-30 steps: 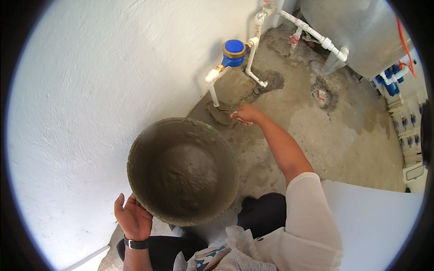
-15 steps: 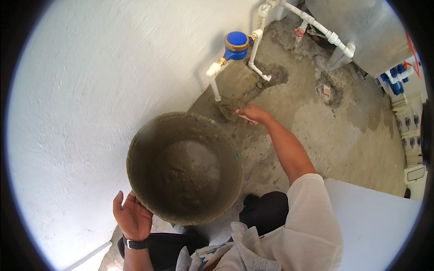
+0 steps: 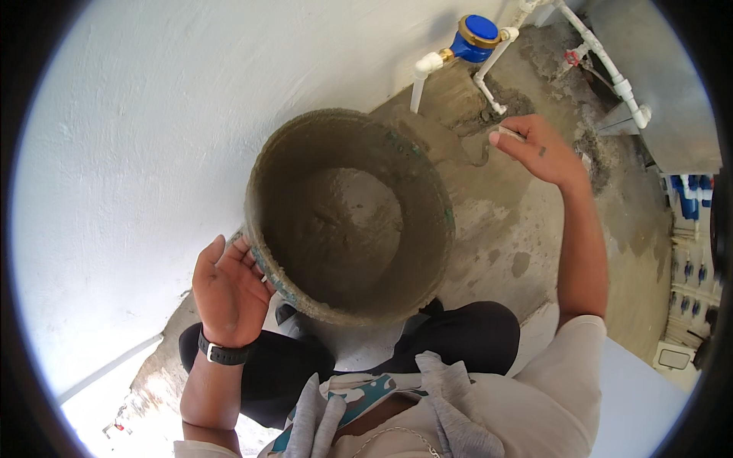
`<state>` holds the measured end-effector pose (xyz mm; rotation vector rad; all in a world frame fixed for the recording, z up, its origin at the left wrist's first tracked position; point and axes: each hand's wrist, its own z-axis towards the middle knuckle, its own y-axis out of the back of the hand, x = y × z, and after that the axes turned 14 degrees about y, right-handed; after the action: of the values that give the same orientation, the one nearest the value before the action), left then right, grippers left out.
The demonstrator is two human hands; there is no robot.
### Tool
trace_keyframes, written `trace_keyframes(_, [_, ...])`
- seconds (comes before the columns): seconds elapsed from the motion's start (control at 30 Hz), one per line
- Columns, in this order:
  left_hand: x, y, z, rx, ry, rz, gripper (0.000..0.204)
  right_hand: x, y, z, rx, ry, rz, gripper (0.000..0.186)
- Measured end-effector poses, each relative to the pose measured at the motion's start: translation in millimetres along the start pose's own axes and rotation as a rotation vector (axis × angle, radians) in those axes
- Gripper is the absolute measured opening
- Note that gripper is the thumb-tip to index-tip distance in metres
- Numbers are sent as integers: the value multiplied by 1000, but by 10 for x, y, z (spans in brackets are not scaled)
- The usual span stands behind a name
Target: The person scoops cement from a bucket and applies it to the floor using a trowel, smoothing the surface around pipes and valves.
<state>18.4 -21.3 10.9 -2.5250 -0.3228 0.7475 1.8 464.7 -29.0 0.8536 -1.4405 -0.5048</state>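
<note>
A round, mortar-crusted bucket point(image 3: 263, 206) stands before me, with wet grey mortar point(image 3: 359, 221) spread over its bottom. My left hand point(image 3: 230, 294) is palm up at the bucket's near left side. Its thumb is apart, and its fingers touch the outer wall just below the rim. Beyond the far right of the bucket, my right hand point(image 3: 538, 149) is closed round the pale handle of a trowel point(image 3: 467, 151). The trowel's grey blade lies low over the wet patch of floor near the wall and blends into it, so whether it touches is hard to tell.
A blue water meter point(image 3: 475, 38) on white pipes point(image 3: 418, 85) rises where the white wall point(image 3: 137, 153) meets the concrete floor point(image 3: 519, 229). More piping with a red valve point(image 3: 571, 58) and a metal tank point(image 3: 679, 84) stand at the far right. A white panel point(image 3: 641, 397) lies beside me.
The view has shifted, so wall, meter and bucket sit differently in the picture. My right hand, with the trowel, is farther right of the bucket. My left hand stays at the bucket's side.
</note>
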Motion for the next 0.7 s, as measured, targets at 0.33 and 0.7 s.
trace_keyframes(0.33, [50, -100, 32, -2, 11, 30, 54, 1075, -1584, 542, 92, 726, -691, 14])
trace_keyframes(0.7, [105, -154, -27, -56, -18, 31, 55, 1443, -2063, 576, 680, 679, -435, 19])
